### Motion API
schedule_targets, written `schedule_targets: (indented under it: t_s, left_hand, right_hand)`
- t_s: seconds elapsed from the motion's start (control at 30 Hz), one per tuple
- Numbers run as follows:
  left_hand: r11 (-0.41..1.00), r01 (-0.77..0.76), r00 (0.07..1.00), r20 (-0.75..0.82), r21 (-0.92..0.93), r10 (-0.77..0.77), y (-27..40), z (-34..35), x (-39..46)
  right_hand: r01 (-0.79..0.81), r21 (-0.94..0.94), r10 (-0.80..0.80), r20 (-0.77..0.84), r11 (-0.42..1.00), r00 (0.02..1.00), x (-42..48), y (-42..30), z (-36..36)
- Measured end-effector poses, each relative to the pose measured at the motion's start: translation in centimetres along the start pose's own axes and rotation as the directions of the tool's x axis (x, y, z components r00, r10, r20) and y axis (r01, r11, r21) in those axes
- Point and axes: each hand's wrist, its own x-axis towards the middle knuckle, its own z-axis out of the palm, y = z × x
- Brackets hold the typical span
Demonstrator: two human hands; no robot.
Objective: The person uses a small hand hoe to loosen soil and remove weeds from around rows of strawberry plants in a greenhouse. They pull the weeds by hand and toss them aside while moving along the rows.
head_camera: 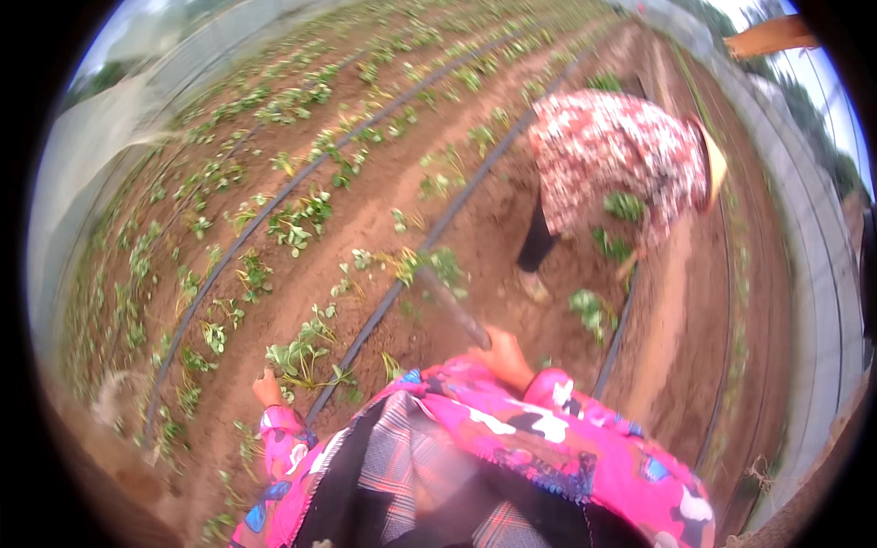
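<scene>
My right hand (pixel 505 357) is closed around the near end of a tool's handle (pixel 449 301), blurred. The handle slants away to a leafy plant (pixel 445 266) beside a dark drip-irrigation line (pixel 384 301); any tool head is hidden or too blurred to tell. My left hand (pixel 267 389) hangs low at the left, fingers curled, beside a low green plant (pixel 299 355) on the brown soil. Whether those fingers grip any of it is unclear. Both my arms wear bright pink patterned sleeves.
A person (pixel 616 151) in a patterned red-and-white top and conical hat bends over the row at the right, close to several leafy plants (pixel 590 309). More drip lines (pixel 253 222) run between the planted rows. Pale plastic sheeting (pixel 788 178) flanks the field.
</scene>
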Motion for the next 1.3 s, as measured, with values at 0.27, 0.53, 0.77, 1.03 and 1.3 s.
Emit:
schedule_targets:
  t_s: [0.27,0.53,0.77,1.03,1.3]
  left_hand:
    - [0.882,0.227,0.974,0.117,-0.412,-0.196,2.4,-0.4,0.0]
    - [0.375,-0.552,0.823,0.416,0.745,0.385,-1.2,-0.7,5.4]
    - [0.918,-0.309,0.951,0.088,0.248,0.297,4.2,0.0,2.1]
    - [0.943,-0.178,0.982,-0.008,0.282,0.188,6.8,-0.8,0.1]
    - [0.995,-0.090,0.986,0.135,-0.048,0.096,3.7,-0.2,3.1]
  right_hand:
    - [-0.146,0.018,0.146,0.036,0.989,0.989,-1.0,-0.3,-2.1]
    - [-0.203,0.072,0.203,0.011,0.976,0.979,-1.5,0.4,-2.6]
    - [-0.177,0.067,0.179,-0.022,0.982,0.984,-2.0,1.0,-2.5]
    - [-0.169,0.072,0.171,-0.023,0.983,0.985,-1.9,1.2,-2.2]
    - [-0.222,0.043,0.222,0.004,0.974,0.975,-2.1,1.3,-2.5]
